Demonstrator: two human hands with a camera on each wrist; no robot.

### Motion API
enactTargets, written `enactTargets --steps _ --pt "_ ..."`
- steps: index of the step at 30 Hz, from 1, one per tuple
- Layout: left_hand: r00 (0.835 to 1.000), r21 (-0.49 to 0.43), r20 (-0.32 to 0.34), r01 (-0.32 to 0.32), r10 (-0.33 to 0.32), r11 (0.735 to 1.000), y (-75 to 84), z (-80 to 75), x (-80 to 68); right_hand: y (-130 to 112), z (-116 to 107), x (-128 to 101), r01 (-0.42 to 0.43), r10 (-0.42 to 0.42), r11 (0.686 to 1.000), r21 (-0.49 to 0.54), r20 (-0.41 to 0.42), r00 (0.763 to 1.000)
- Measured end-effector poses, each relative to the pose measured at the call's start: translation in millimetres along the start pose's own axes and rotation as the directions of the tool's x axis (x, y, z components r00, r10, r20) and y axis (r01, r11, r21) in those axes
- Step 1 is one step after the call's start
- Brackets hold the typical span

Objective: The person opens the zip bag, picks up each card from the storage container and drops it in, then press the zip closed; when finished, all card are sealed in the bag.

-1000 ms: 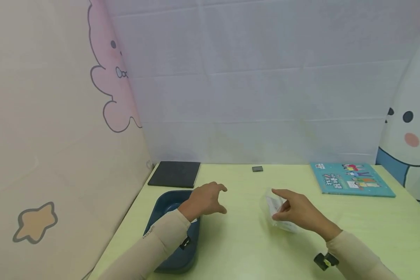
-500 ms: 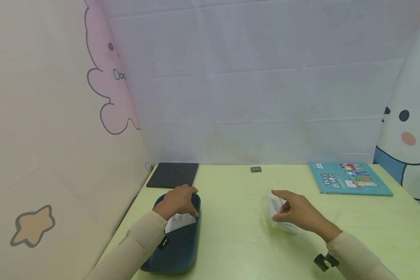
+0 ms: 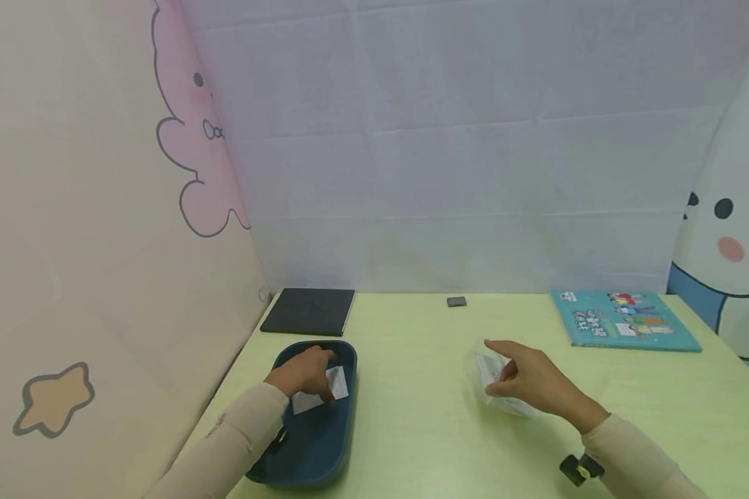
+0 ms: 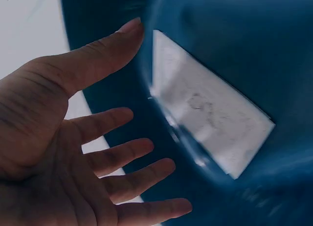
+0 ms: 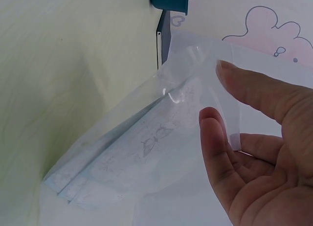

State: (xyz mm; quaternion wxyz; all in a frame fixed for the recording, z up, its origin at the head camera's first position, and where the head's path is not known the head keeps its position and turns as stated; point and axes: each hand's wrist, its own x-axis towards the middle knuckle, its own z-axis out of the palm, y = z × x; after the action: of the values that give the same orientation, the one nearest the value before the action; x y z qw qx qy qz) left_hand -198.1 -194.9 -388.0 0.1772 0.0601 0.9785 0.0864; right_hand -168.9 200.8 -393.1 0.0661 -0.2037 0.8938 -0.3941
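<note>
Over the far end of a dark blue tray (image 3: 321, 443) my left hand (image 3: 301, 372) reaches down, thumb and fingers spread apart. A flat white packet (image 4: 210, 108) with a faint grey print lies in the tray, just beyond the fingertips in the left wrist view. To the right, my right hand (image 3: 539, 381) holds a clear plastic bag (image 5: 146, 108) by its edge, with the index finger and thumb apart. Inside the bag are several flat white packets (image 5: 156, 143) with pale blue edges and a butterfly print.
A black notebook (image 3: 308, 310) lies behind the tray. At the back middle is a small dark grey block (image 3: 456, 302). A teal picture book (image 3: 624, 320) lies at the back right. Printed curtains (image 3: 449, 173) enclose the yellow-green table (image 3: 424, 430).
My left hand has moved left and down into the tray area, uncovering the white packet. The right hand keeps hold of the plastic bag in nearly the same place.
</note>
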Motion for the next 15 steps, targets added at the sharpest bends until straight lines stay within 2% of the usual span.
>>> enactTargets --steps 9,15 --pt "0.996 0.103 0.073 0.038 -0.045 0.994 -1.5 14.1 5.4 1 -1 -5 -0.023 0.023 1.0 -0.003 -0.006 1.0" --pt "0.999 0.162 0.025 0.027 -0.031 0.986 -4.2 21.0 7.5 0 -5 -4 -0.009 0.009 1.0 -0.005 -0.001 1.0"
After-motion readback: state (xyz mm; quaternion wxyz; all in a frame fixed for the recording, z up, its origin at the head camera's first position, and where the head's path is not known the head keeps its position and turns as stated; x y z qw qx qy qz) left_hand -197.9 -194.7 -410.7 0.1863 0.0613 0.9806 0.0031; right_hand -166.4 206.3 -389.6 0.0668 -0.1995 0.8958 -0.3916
